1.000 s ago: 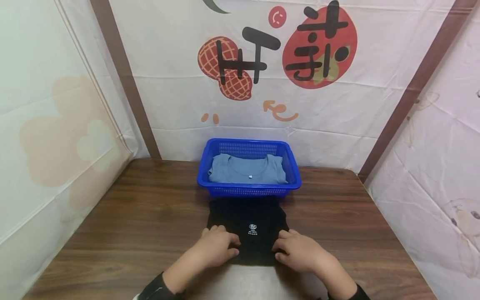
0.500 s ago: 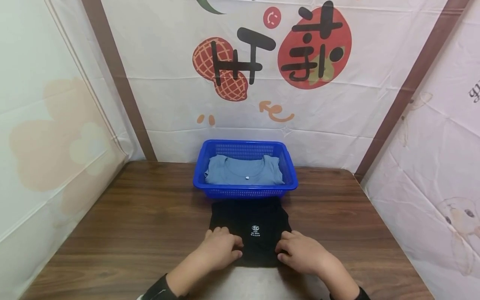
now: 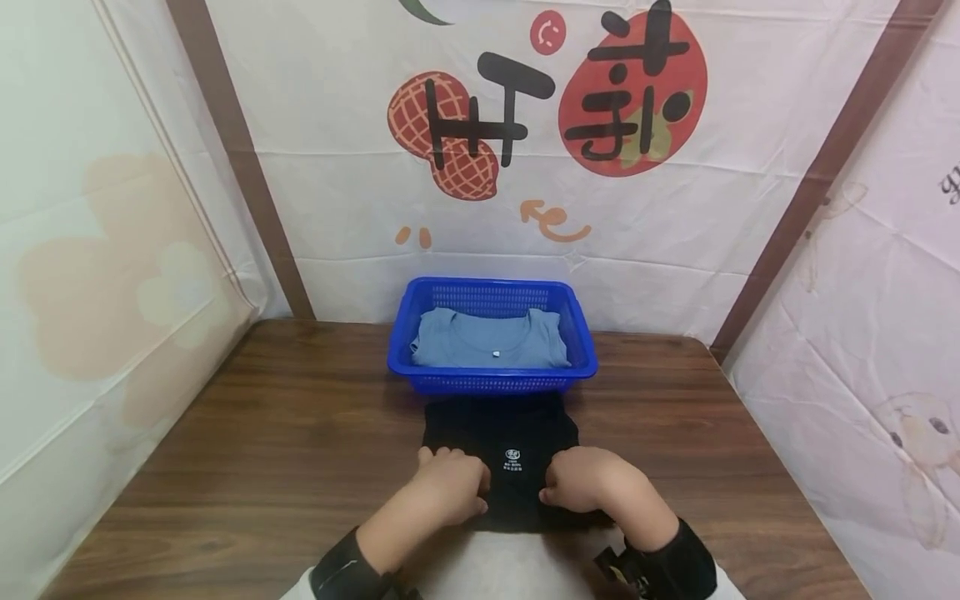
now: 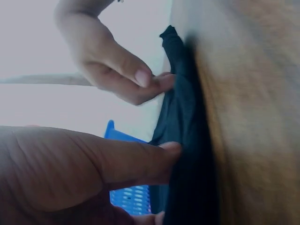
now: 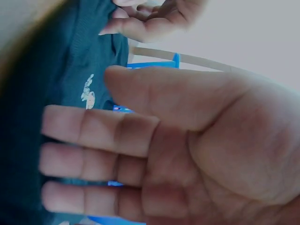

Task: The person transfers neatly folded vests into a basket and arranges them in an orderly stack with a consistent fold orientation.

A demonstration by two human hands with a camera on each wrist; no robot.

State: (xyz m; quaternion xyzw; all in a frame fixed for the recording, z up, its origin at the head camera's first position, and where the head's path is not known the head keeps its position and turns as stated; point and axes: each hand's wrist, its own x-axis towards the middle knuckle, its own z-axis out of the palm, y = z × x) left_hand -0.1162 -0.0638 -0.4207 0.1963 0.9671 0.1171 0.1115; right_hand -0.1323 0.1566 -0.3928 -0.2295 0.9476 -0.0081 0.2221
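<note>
A folded black shirt (image 3: 510,492) with a small white print lies flat on the table in front of the person. The left hand (image 3: 448,485) rests on its left part. In the left wrist view, the thumb (image 4: 140,161) touches the cloth, with the other fingers mostly hidden below. On the right part is the right hand (image 3: 588,482). The right wrist view shows its fingers (image 5: 79,159) fairly straight, tips against the fabric, palm toward the camera. Neither hand visibly pinches the shirt.
Just behind the shirt stands a blue plastic basket (image 3: 491,385) holding a folded grey-blue shirt (image 3: 480,340). The brown wooden table (image 3: 300,433) backs onto a printed white cloth wall (image 3: 337,225), with more cloth walls at left and right.
The right hand has shifted left across the black shirt, and its wrist has turned. The shirt's lower right corner now shows beneath it. The left hand has moved slightly right. Basket unchanged.
</note>
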